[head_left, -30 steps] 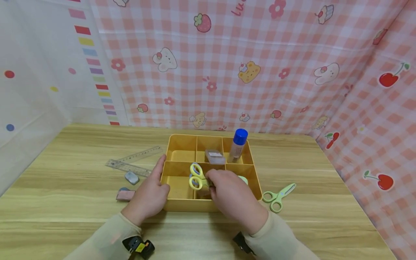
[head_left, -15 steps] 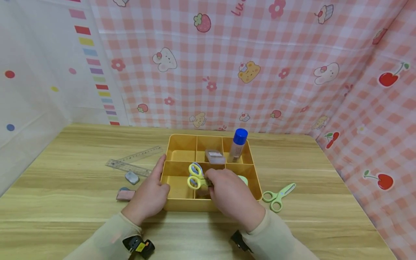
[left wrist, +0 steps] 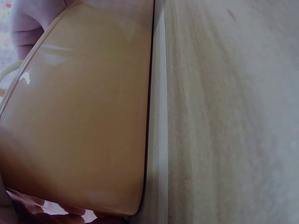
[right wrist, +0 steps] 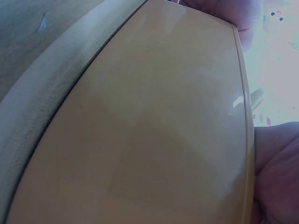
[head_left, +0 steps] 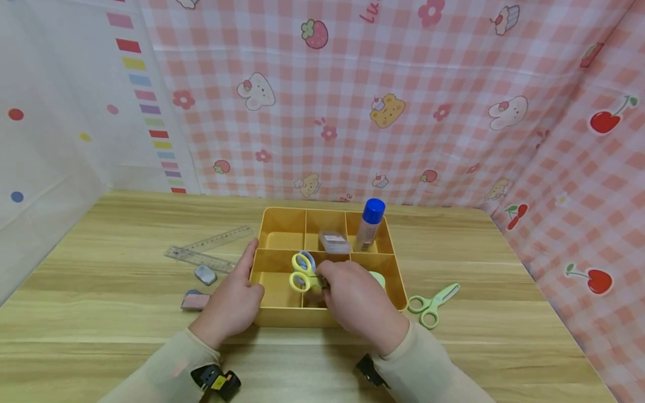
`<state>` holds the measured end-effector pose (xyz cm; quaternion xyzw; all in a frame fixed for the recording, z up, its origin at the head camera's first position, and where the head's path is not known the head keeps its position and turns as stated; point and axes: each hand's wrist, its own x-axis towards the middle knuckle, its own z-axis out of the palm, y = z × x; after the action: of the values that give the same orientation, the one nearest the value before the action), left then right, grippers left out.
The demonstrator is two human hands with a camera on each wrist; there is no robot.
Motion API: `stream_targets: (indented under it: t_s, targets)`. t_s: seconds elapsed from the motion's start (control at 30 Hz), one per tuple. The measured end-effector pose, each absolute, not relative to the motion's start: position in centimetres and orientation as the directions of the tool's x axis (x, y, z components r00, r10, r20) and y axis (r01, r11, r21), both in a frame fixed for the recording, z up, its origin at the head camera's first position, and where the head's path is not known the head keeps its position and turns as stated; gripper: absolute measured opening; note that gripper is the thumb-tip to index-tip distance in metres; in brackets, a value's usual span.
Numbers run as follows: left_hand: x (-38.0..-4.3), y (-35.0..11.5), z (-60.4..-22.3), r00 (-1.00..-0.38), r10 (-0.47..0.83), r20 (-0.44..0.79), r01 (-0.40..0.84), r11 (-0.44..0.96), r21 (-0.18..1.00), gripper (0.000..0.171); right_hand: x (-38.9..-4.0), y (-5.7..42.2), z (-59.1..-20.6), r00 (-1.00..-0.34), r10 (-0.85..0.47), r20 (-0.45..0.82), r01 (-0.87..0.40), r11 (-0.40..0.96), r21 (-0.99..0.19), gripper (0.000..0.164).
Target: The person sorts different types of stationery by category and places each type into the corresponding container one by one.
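Pinching the yellow-handled scissors, the right hand has the handles just left of its fingers, above the tray; the left hand, index finger extended, touches the tray's left side.

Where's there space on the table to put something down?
The table is bare right of the green scissors and in front of the tray, between the sleeves. It's crowded left of the tray: see-through ruler, grey lump, pink thing and left hand.
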<state>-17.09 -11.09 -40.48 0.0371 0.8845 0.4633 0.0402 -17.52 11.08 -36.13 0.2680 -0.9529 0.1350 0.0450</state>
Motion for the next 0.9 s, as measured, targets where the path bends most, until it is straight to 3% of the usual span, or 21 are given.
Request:
stream_targets:
  t_s: [0.9]
  targets:
    - [-17.08, -11.03, -40.49, -0.993, 0.107, -0.043, 0.026, 0.575, 0.818, 0.08, -17.61, 11.08, -36.25, -0.852, -0.503, 0.146, -0.524, 0.819, -0.233, 0.01]
